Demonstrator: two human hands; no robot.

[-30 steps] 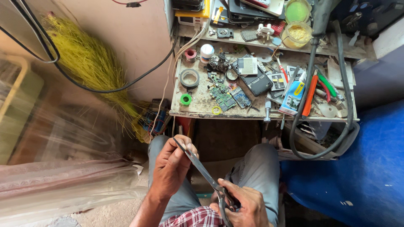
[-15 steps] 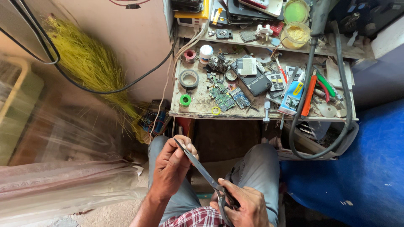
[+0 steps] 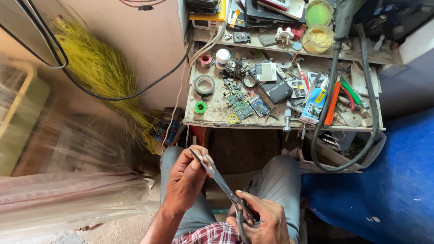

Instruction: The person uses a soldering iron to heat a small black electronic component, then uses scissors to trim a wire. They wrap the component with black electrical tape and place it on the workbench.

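Head view: right hand [image 3: 264,221] grips scissors [image 3: 220,182] handles; left hand [image 3: 186,180] pinches blade tips, below workbench edge [image 3: 253,125].

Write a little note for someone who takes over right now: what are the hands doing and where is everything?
Right hand: fingers through the handles of the scissors, blades nearly shut.
Left hand: up at the blade tips, pinching something too small to tell.
Both hands are over the lap, below the workbench.
On the bench: circuit boards, a grey tape roll, a green tape roll, orange-handled pliers.
Done: scissors picked up and set at the left fingertips.
Left: no finished cut shows.
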